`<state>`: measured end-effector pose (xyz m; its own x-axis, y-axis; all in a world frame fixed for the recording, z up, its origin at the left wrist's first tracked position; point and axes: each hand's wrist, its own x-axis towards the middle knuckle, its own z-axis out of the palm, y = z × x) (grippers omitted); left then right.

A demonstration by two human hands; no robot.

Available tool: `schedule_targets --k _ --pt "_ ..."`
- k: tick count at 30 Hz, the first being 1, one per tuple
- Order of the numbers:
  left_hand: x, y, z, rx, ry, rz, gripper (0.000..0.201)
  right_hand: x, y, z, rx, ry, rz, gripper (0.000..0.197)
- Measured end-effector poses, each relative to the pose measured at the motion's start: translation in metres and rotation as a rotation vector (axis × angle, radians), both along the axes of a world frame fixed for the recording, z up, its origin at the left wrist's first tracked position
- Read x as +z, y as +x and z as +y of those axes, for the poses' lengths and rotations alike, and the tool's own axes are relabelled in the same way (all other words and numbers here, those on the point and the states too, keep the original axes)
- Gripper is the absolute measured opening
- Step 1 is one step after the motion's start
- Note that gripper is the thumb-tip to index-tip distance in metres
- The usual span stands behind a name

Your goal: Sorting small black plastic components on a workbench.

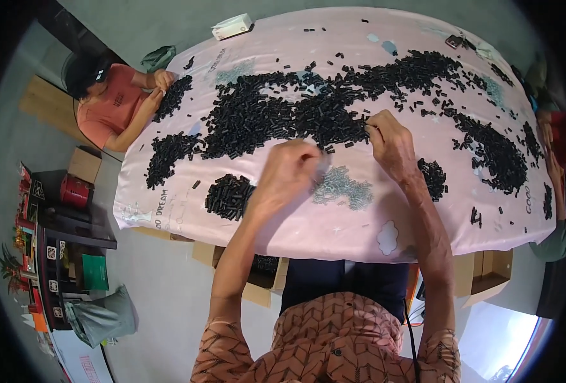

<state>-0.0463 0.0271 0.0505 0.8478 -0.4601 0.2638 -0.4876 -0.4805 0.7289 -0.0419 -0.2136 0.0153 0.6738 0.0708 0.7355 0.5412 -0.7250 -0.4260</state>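
A large heap of small black cylindrical pieces (251, 121) spreads over a pink printed cloth (283, 223). My right hand (391, 143) is at the heap's right edge, thumb and fingers pinched on what looks like one small black piece (367, 126). My left hand (288, 171) is blurred by motion, its fingers curled together just below the heap; what they hold, if anything, cannot be made out. Beside it lies a patch of small clear pieces (343, 189). Smaller piles of black pieces sit left of my left wrist (225, 196) and behind my right forearm (433, 179).
A person in an orange shirt (113, 99) handles black pieces at the left edge; another person's arm (554, 153) shows at the right. More black piles (497, 153) lie on the right. A tissue box (232, 27) stands at the back. Open cartons (487, 274) are below the table.
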Motion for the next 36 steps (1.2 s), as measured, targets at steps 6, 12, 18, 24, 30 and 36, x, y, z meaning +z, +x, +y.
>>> schedule_targets --k 6,12,18,24,30,36 --pt "-0.029 0.032 -0.071 -0.042 0.205 -0.262 0.013 0.001 0.0 -0.007 -0.04 -0.007 0.01 0.002" --pt "-0.04 0.036 -0.082 0.023 0.326 -0.281 0.011 -0.002 0.001 -0.008 -0.048 -0.005 0.015 0.003" --pt "-0.029 0.039 -0.073 0.01 0.149 -0.049 0.014 0.008 -0.008 -0.008 0.206 0.19 0.427 0.004" --pt "-0.038 0.058 -0.03 0.081 -0.22 0.058 0.018 -0.006 -0.007 0.007 0.33 0.06 0.398 0.006" --pt "-0.044 0.055 -0.026 0.118 -0.436 0.266 0.016 -0.011 -0.012 0.015 0.345 -0.133 0.513 0.011" --pt "-0.049 0.049 -0.015 0.118 -0.49 0.306 0.014 -0.02 -0.007 0.024 0.138 -0.325 0.43 0.01"
